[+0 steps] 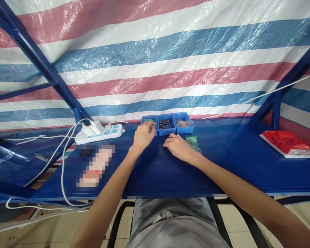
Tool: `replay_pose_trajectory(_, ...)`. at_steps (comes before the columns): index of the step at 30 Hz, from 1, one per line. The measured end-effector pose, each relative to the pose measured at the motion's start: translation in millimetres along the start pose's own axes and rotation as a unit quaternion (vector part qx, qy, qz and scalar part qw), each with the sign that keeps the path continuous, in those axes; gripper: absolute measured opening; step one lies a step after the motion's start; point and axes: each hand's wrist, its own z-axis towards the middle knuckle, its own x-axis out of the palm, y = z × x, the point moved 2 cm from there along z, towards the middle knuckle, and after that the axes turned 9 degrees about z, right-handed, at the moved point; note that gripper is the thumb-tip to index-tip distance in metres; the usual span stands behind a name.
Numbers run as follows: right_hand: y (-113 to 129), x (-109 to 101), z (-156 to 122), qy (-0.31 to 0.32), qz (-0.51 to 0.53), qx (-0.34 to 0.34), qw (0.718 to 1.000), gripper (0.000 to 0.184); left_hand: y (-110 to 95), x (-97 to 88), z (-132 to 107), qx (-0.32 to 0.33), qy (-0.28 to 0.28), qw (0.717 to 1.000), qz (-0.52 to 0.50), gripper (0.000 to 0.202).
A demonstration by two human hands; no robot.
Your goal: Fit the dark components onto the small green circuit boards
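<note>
Blue bins [167, 124]: left hand [142, 136] reaches into the leftmost, fingers curled, grip hidden; right hand [178, 146] rests loosely spread beside green bags [191, 140]; picking step, calling for a fine pinch.

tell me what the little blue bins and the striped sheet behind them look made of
The blue bins look like moulded plastic: uniform colour, smooth thin walls. The striped sheet looks like woven plastic tarpaulin: a fine weave pattern, glossy crinkles catching light.

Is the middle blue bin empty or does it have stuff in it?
Not empty: the middle blue bin holds small dark pieces on its floor, too small to identify.
</note>
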Motion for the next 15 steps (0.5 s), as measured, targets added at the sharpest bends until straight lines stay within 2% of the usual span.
replay_pose_trajectory(3,2.1,1.9,0.8,0.003,-0.020,-0.008,1.000,0.028,-3.9,15.4,-22.3,0.033,0.011,0.999,-0.019,0.022)
replay_pose_trajectory(6,0.4,2.4,2.7,-0.017,-0.013,-0.012,1.000,0.025,-1.9,28.1,-33.6,0.050,0.034,0.998,-0.021,0.023)
replay_pose_trajectory(10,-8.3,-2.8,5.9,-0.095,0.070,0.021,0.993,0.022,-0.6,33.2,-36.8,0.088,0.073,0.992,-0.046,0.022)
replay_pose_trajectory(15,-16.0,-11.8,7.8,-0.181,0.161,0.086,0.966,0.021,-9.2,31.7,-39.6,0.137,0.108,0.983,-0.058,0.018)
